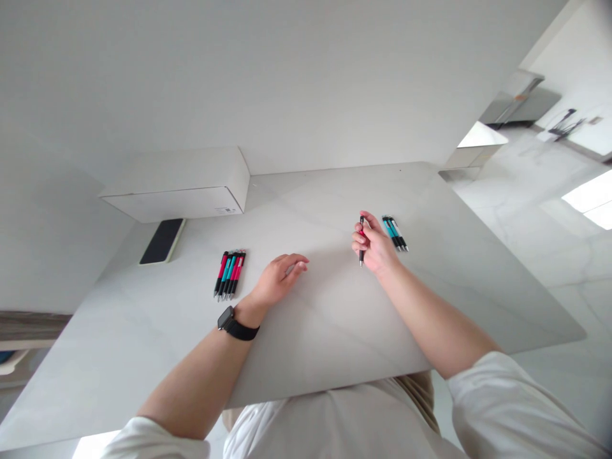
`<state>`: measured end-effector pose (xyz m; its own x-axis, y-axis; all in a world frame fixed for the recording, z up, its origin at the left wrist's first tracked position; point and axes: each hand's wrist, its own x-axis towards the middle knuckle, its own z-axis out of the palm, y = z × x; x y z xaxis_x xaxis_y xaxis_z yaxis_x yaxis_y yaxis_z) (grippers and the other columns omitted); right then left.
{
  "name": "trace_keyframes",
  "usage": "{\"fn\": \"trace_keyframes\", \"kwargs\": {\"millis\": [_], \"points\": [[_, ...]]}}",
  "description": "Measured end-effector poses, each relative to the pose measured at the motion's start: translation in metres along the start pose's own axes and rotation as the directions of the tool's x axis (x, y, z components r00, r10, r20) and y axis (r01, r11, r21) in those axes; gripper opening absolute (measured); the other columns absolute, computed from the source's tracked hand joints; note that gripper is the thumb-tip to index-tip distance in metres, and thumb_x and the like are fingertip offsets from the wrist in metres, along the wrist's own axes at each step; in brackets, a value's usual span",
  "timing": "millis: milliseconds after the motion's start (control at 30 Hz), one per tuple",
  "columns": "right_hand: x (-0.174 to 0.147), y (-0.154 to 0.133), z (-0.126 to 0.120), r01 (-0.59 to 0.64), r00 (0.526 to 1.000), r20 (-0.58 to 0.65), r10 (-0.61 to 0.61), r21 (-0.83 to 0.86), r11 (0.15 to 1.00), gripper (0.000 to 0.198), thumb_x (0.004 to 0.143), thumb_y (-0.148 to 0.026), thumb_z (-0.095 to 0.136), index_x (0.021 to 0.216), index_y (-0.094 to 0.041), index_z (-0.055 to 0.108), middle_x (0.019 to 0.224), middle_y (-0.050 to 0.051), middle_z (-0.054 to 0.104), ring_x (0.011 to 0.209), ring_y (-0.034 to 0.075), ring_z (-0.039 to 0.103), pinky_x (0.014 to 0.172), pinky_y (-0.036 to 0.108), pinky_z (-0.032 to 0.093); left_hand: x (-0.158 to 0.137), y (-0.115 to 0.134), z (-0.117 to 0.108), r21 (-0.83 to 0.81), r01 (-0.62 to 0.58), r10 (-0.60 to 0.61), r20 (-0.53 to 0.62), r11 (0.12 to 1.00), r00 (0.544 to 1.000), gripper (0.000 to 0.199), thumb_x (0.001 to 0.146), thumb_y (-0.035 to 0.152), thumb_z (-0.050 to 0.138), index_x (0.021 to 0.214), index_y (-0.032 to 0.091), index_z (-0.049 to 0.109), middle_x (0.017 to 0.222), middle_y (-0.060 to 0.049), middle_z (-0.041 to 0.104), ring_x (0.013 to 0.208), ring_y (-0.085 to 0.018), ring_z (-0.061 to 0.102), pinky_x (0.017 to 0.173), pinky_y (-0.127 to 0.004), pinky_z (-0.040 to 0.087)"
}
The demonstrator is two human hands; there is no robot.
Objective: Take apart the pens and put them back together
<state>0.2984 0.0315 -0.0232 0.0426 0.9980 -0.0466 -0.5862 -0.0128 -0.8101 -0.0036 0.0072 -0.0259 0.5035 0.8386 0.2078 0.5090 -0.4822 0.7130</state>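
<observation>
Red-and-black pen (361, 257) held right of the white box (176, 203)

The right hand (377, 250) has its grip closed round it. Teal-and-black pens (394, 233) lie farther right of the box. The left hand (276, 279), nearer the box, has a loose grip. Red and teal pens (229, 274) and a smartphone (161, 241) lie on the surface (315, 344) before the closed box, its inside hidden.
</observation>
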Motion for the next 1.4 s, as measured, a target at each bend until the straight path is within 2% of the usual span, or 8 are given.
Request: {"fn": "trace_keyframes", "kwargs": {"millis": [233, 433, 600, 733, 833, 933, 1133, 1400], "points": [[0.002, -0.006, -0.004, 0.014, 1.000, -0.022, -0.015, -0.035, 0.999, 0.039, 0.083, -0.038, 0.080, 0.117, -0.039, 0.061, 0.087, -0.005, 0.061, 0.057, 0.009, 0.048, 0.043, 0.020, 0.035, 0.000, -0.003, 0.001, -0.021, -0.002, 0.002, 0.008, 1.000, 1.000, 0.036, 0.107, 0.049, 0.044, 0.116, 0.026, 0.071, 0.106, -0.007, 0.078, 0.102, -0.023, 0.071, 0.094, -0.037, 0.054], [0.013, -0.035, -0.022, 0.108, 0.985, -0.126, -0.114, -0.053, 0.993, 0.043, 0.080, -0.036, 0.080, 0.118, -0.040, 0.061, 0.088, -0.005, 0.062, 0.059, 0.009, 0.050, 0.043, 0.020, 0.037, -0.001, -0.001, 0.002, -0.018, -0.015, 0.015, -0.010, 1.000, 1.000, 0.039, 0.107, 0.051, 0.043, 0.111, 0.025, 0.072, 0.104, -0.007, 0.077, 0.098, -0.023, 0.071, 0.092, -0.036, 0.054], [0.029, -0.073, -0.068, 0.189, 0.932, -0.273, -0.237, -0.191, 0.963, 0.058, 0.070, -0.028, 0.081, 0.123, -0.038, 0.059, 0.090, -0.005, 0.067, 0.063, 0.010, 0.057, 0.045, 0.020, 0.042, -0.001, 0.000, 0.002, -0.013, -0.013, 0.013, -0.018, 1.000, 1.000, 0.042, 0.107, 0.053, 0.041, 0.113, 0.025, 0.072, 0.103, -0.007, 0.077, 0.098, -0.023, 0.071, 0.092, -0.036, 0.055], [0.040, -0.090, -0.117, 0.155, 0.837, -0.438, -0.330, -0.387, 0.909, 0.046, 0.070, -0.031, 0.081, 0.108, -0.029, 0.056, 0.097, -0.001, 0.073, 0.067, 0.012, 0.064, 0.047, 0.020, 0.046, -0.001, -0.001, 0.003, -0.012, -0.011, 0.010, -0.015, 1.000, 1.000, 0.039, 0.107, 0.051, 0.043, 0.113, 0.026, 0.072, 0.103, -0.007, 0.077, 0.099, -0.023, 0.071, 0.092, -0.036, 0.055], [0.042, -0.092, -0.142, 0.038, 0.788, -0.480, -0.386, -0.588, 0.808, 0.034, 0.076, -0.033, 0.079, 0.101, -0.024, 0.058, 0.097, 0.002, 0.071, 0.068, 0.012, 0.064, 0.053, 0.021, 0.053, -0.001, -0.002, 0.004, -0.015, -0.012, 0.012, -0.008, 1.000, 1.000, 0.036, 0.106, 0.050, 0.045, 0.111, 0.026, 0.073, 0.104, -0.006, 0.077, 0.100, -0.023, 0.071, 0.093, -0.035, 0.055], [0.041, -0.088, -0.153, -0.117, 0.781, -0.472, -0.409, -0.753, 0.648, 0.023, 0.083, -0.033, 0.073, 0.101, -0.020, 0.068, 0.094, 0.004, 0.069, 0.068, 0.012, 0.063, 0.060, 0.026, 0.057, -0.001, -0.003, 0.005, -0.012, -0.018, 0.018, 0.001, 1.000, 1.000, 0.034, 0.106, 0.048, 0.047, 0.109, 0.027, 0.074, 0.103, -0.005, 0.077, 0.099, -0.023, 0.072, 0.092, -0.035, 0.055], [0.040, -0.079, -0.156, -0.329, 0.806, -0.354, -0.474, -0.934, 0.139, 0.024, 0.086, -0.030, 0.070, 0.107, -0.021, 0.078, 0.102, 0.010, 0.078, 0.089, 0.022, 0.069, 0.088, 0.037, 0.053, 0.000, -0.001, 0.004, -0.003, -0.031, 0.031, 0.017, 1.000, 0.999, 0.032, 0.106, 0.046, 0.048, 0.109, 0.027, 0.074, 0.104, -0.005, 0.077, 0.099, -0.023, 0.072, 0.092, -0.035, 0.055], [0.039, -0.079, -0.156, -0.343, 0.835, -0.290, -0.468, -0.939, -0.029, 0.027, 0.091, -0.027, 0.062, 0.112, -0.023, 0.079, 0.114, 0.010, 0.078, 0.105, 0.024, 0.069, 0.096, 0.035, 0.050, 0.000, 0.002, 0.004, 0.048, -0.019, 0.017, 0.055, 0.999, 0.998, 0.030, 0.105, 0.044, 0.050, 0.111, 0.026, 0.073, 0.108, -0.005, 0.076, 0.102, -0.023, 0.070, 0.095, -0.037, 0.053]]}}
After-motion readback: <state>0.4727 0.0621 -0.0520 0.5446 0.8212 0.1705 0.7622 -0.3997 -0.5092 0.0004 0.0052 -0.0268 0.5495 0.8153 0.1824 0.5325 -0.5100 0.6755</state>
